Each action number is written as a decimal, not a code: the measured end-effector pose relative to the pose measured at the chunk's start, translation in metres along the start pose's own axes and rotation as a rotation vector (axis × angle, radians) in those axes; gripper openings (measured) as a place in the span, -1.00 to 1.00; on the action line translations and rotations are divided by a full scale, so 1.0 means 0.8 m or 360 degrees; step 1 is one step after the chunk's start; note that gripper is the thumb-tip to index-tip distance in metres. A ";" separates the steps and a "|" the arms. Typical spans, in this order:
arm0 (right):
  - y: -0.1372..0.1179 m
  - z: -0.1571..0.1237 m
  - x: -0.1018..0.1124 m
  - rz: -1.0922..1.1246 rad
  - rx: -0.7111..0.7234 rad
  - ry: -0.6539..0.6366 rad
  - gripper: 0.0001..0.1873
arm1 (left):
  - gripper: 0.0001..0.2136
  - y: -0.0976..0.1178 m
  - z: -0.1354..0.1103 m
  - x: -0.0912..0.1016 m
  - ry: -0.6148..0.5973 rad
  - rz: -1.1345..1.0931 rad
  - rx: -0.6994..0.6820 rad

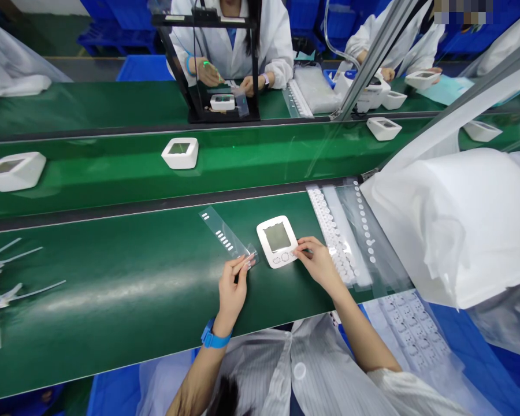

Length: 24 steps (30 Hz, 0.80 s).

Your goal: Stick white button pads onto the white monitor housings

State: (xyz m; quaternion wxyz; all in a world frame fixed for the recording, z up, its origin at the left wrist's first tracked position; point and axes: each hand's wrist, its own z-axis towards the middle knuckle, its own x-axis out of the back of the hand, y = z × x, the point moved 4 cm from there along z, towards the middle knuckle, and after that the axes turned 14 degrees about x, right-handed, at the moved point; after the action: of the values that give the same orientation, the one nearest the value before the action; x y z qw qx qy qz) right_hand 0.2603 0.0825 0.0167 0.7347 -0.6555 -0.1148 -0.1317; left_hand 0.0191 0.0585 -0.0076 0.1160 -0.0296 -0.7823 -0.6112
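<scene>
A white device with a grey screen and buttons along its near edge lies on the green bench in front of me. My right hand is pinched at the device's near right corner, next to the buttons; what the fingertips hold is too small to name. My left hand pinches the near end of a clear plastic strip that carries a row of small white stickers. The strip lies flat, angled away to the left of the device.
Sheets of white round stickers lie right of the device. A heap of white foam sheets fills the right. Peeled white strips lie at far left. More white devices ride the middle belt. People in white coats work across the belt.
</scene>
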 end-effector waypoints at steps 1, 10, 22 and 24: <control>0.000 0.000 0.000 -0.0004 0.0001 0.0001 -0.74 | -0.86 0.000 0.000 0.000 0.0000 -0.0005 -0.0001; -0.007 -0.001 -0.004 -0.0054 0.0015 0.0000 -0.79 | -0.85 0.002 -0.001 0.000 -0.0019 -0.0036 0.0027; 0.029 0.006 0.009 0.0314 -0.0158 0.0023 -0.69 | -0.82 0.003 0.000 -0.001 -0.0029 -0.0051 0.0003; 0.031 0.006 0.008 0.0314 -0.0148 0.0038 -0.69 | -0.82 0.003 0.000 -0.001 -0.0036 -0.0063 0.0006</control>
State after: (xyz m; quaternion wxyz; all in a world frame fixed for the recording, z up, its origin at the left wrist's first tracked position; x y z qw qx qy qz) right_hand 0.2752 0.0895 -0.0040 0.7142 -0.6954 -0.0345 -0.0718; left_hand 0.0201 0.0591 -0.0052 0.0951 -0.0208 -0.7852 -0.6115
